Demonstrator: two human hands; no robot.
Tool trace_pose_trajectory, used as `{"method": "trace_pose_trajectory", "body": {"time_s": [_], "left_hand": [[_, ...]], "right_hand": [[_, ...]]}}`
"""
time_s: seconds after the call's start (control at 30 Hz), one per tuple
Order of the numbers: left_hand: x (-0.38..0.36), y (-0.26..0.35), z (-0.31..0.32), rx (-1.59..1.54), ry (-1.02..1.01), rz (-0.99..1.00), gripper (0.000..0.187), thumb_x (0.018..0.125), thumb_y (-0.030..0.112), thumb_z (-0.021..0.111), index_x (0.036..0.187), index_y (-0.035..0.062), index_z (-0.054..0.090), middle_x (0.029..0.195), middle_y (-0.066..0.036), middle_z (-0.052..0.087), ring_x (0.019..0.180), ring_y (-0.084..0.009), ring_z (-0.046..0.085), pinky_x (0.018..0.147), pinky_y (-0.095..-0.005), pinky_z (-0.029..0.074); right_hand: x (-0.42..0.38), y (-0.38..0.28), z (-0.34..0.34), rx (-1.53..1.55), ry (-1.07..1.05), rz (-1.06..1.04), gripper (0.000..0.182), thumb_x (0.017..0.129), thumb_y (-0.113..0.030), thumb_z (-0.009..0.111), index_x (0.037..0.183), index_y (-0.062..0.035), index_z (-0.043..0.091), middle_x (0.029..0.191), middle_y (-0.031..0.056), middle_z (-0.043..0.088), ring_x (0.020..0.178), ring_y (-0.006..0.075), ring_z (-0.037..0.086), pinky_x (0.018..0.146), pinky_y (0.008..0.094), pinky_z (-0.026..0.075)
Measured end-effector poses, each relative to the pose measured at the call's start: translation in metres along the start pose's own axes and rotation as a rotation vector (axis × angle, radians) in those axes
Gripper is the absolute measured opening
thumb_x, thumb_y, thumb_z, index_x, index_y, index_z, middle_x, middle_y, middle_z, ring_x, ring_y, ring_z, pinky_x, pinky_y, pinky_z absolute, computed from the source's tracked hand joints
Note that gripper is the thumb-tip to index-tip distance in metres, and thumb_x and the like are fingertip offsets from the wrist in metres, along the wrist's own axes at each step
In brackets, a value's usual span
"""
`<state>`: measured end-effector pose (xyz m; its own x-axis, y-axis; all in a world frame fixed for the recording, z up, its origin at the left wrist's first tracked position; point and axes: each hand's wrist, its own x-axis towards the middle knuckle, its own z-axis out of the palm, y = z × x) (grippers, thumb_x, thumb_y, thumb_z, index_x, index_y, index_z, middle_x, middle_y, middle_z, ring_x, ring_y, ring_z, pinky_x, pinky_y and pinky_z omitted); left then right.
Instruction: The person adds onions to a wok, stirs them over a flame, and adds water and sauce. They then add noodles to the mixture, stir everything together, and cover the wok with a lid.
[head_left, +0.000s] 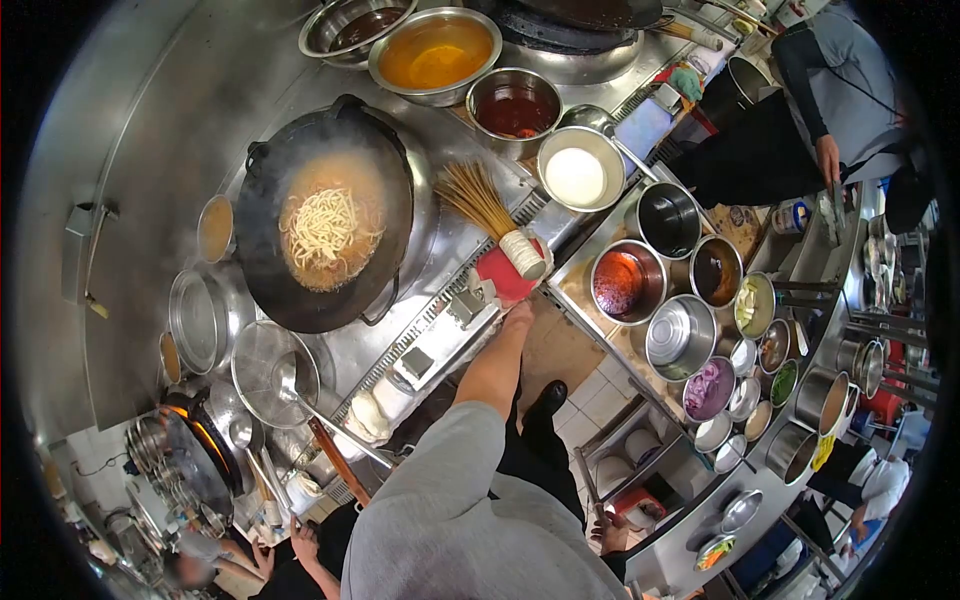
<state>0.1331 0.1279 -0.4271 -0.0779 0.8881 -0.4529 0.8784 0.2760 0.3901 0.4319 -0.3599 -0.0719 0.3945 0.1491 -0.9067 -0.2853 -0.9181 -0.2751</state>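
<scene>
My left forearm, bare below a grey sleeve, reaches to the counter's front edge. Its hand (518, 312) meets a red cloth-like item (507, 275), and the fingers are hidden there. A bamboo wok brush (475, 197) with a white-wrapped handle lies over the red item. To the left, a big black wok (380, 265) steams on the range, with pale thick noodles (322, 226) heaped in brownish broth. My right hand is out of view.
Metal bowls of orange liquid (437, 52) and dark red sauce (514, 106) stand behind the brush. A strainer (275, 372) and ladle lie left. Sauce pots, including red chilli sauce (627, 282), crowd the right counter. Other people stand at the upper right and lower left.
</scene>
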Motion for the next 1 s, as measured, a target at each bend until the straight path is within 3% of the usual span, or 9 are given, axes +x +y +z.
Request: {"method": "trace_pose_trajectory", "body": {"time_s": [0.03,0.13,0.33,0.43,0.53,0.83,0.93,1.0], "left_hand": [[-0.001,0.002,-0.005,0.004,-0.011,-0.007,0.031,0.092,0.017,0.057,0.114,-0.0007,0.07,0.119,-0.028,0.068,0.114,-0.0423,0.066,0.101,-0.0486,0.051],[-0.002,0.008,-0.015,0.011,-0.036,-0.014,0.031,0.092,0.017,0.057,0.114,-0.0006,0.07,0.12,-0.028,0.068,0.114,-0.0423,0.066,0.102,-0.0486,0.05],[-0.001,0.016,-0.028,0.015,-0.068,-0.038,0.031,0.092,0.017,0.057,0.115,-0.0003,0.07,0.121,-0.028,0.067,0.115,-0.0423,0.066,0.102,-0.0487,0.05],[0.0,0.018,-0.032,0.019,-0.078,-0.044,0.031,0.092,0.017,0.057,0.115,-0.0002,0.07,0.122,-0.028,0.067,0.115,-0.0423,0.065,0.102,-0.0487,0.05],[0.002,0.02,-0.034,0.019,-0.085,-0.05,0.031,0.092,0.017,0.057,0.115,-0.0001,0.069,0.122,-0.028,0.067,0.115,-0.0423,0.065,0.102,-0.0488,0.05],[0.0,0.021,-0.036,0.0,-0.103,-0.064,0.032,0.093,0.018,0.057,0.116,0.0003,0.069,0.124,-0.028,0.066,0.116,-0.0423,0.065,0.102,-0.0489,0.05],[0.0,0.023,-0.037,-0.011,-0.107,-0.064,0.032,0.093,0.018,0.057,0.117,0.0005,0.069,0.124,-0.028,0.066,0.117,-0.0423,0.064,0.103,-0.049,0.05],[0.0,0.024,-0.038,-0.016,-0.114,-0.066,0.032,0.093,0.018,0.057,0.117,0.0005,0.069,0.124,-0.028,0.066,0.117,-0.0423,0.064,0.103,-0.049,0.05]], "right_hand": [[0.002,0.004,-0.003,0.024,-0.025,0.022,0.037,0.099,-0.016,0.062,0.136,-0.0067,0.064,0.079,0.008,0.064,0.055,0.0175,0.064,0.045,0.0298,0.053],[0.009,0.012,-0.003,0.025,-0.04,0.015,0.04,0.099,-0.017,0.063,0.138,-0.0063,0.062,0.081,0.0088,0.065,0.056,0.018,0.065,0.047,0.03,0.054],[0.006,0.0,0.004,0.033,-0.029,-0.08,0.037,0.098,-0.021,0.066,0.132,-0.0039,0.063,0.083,0.0098,0.066,0.057,0.0181,0.065,0.046,0.0298,0.053],[0.006,-0.003,0.003,0.111,-0.059,-0.069,0.047,0.093,-0.022,0.073,0.131,0.0002,0.056,0.083,0.0123,0.067,0.057,0.0199,0.065,0.048,0.0321,0.054],[0.0,-0.009,0.01,-0.01,0.001,-0.064,0.032,0.099,-0.019,0.064,0.128,-0.0035,0.065,0.084,0.0106,0.066,0.057,0.018,0.064,0.046,0.0303,0.053],[0.003,0.006,0.013,-0.026,-0.011,0.018,0.032,0.1,-0.014,0.061,0.13,-0.0054,0.063,0.082,0.0097,0.066,0.058,0.0181,0.064,0.046,0.0314,0.054],[0.001,0.005,0.011,0.033,-0.036,-0.031,0.049,0.089,-0.033,0.082,0.119,0.0021,0.064,0.08,0.0099,0.066,0.057,0.0177,0.063,0.047,0.0309,0.051],[0.0,0.0,0.013,0.009,-0.011,-0.029,0.047,0.091,-0.029,0.079,0.122,0.0026,0.062,0.081,0.0101,0.066,0.057,0.0177,0.063,0.047,0.0307,0.051]]}}
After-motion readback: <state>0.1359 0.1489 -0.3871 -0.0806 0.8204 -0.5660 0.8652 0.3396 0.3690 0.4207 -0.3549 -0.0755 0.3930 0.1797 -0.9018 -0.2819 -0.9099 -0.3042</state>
